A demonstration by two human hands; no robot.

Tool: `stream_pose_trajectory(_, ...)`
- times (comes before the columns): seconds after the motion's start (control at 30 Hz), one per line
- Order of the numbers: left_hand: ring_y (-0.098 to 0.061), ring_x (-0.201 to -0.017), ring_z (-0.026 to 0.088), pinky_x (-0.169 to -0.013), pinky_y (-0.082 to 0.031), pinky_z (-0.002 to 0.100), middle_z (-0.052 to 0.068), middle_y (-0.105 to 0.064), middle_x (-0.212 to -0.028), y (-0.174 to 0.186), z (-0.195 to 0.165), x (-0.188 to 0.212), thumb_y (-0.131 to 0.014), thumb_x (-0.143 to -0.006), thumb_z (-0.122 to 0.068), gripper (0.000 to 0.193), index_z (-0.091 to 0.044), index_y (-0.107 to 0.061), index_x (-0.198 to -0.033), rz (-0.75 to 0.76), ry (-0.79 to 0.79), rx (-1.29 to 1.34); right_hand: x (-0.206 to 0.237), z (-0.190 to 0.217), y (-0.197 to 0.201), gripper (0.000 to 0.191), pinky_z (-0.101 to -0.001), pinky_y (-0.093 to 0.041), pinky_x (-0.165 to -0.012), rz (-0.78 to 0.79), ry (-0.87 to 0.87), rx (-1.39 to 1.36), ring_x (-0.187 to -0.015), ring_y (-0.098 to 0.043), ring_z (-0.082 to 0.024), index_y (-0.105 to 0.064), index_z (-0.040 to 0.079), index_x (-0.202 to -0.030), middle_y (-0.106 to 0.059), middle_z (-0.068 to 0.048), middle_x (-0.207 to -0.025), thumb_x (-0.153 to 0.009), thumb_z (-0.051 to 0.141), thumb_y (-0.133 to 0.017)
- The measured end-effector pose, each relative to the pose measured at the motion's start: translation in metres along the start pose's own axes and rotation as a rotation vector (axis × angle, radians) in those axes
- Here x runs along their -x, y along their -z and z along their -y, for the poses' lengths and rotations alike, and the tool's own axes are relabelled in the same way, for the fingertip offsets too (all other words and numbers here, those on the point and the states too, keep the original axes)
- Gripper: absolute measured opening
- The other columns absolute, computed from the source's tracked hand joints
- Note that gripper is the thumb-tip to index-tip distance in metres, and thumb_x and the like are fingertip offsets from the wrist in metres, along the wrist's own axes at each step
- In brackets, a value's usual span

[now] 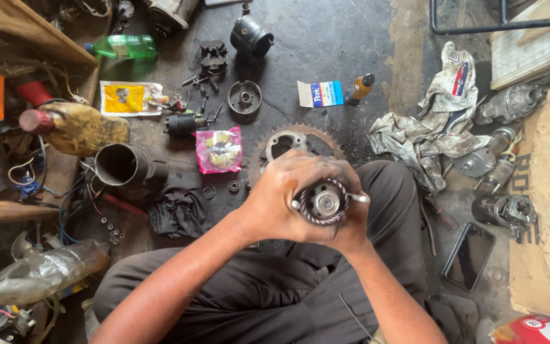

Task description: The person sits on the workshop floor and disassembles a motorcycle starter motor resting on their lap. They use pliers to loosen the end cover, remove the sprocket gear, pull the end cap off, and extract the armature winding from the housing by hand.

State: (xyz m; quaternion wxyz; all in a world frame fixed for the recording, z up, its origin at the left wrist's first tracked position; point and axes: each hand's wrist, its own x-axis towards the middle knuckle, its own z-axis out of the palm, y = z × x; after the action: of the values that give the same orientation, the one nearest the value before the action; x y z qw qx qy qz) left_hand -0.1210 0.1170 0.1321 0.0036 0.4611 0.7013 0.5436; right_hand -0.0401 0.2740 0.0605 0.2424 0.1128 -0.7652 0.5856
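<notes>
Item: motor armature (323, 202), cylindrical, copper-wound, seen end-on. Its long axis runs roughly toward the camera, so the round end face with its central shaft stub points up at the viewer; the body behind that face is hidden inside the hands. A thin pale rod (359, 198) sticks out sideways from the end face, toward the right hand's side.

Left hand (279, 194): fingers curled and pressed together around the armature, gripping its far and left flank; the end face shows just right of the knuckles.

Right hand (349, 226): mostly hidden beneath the armature and the left hand; it cups the piece from below and from the right. How its fingers are set cannot be told.

Location: the armature is held in the air over the person's lap, between both hands, above dark trousers (268, 293).

Surroundings, relative to the hands:
- toothed sprocket wheel (294, 141) on the floor, just beyond the left hand's knuckles
- pink plastic packet (219, 150), beyond and left of the left hand
- open metal cylinder housing (122, 165), well left
- dirty rag (437, 127), beyond and right of the right hand
- dark phone (469, 256), flat on the floor, right of the right forearm
- green bottle (125, 47), far beyond, to the left
</notes>
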Motion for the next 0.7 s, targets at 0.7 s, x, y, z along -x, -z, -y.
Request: stream_pose_trajectory(0.7,-0.06,-0.134,0.036,-0.125,-0.028,0.062,0.01,-0.07,-0.111,-0.057,-0.024,0.02,-0.094,-0.059,-0.059,0.085,-0.008,-0.064,-0.12,-0.562,0.307,-0.429,0.011,-0.036,0.001,0.073,-0.0398,-0.052,-0.115,-0.021,-0.031,-0.094,-0.131,-0.064,-0.028,-0.043,0.001,-0.147,-0.061,-0.02,-0.14,-0.092,0.025,-0.083)
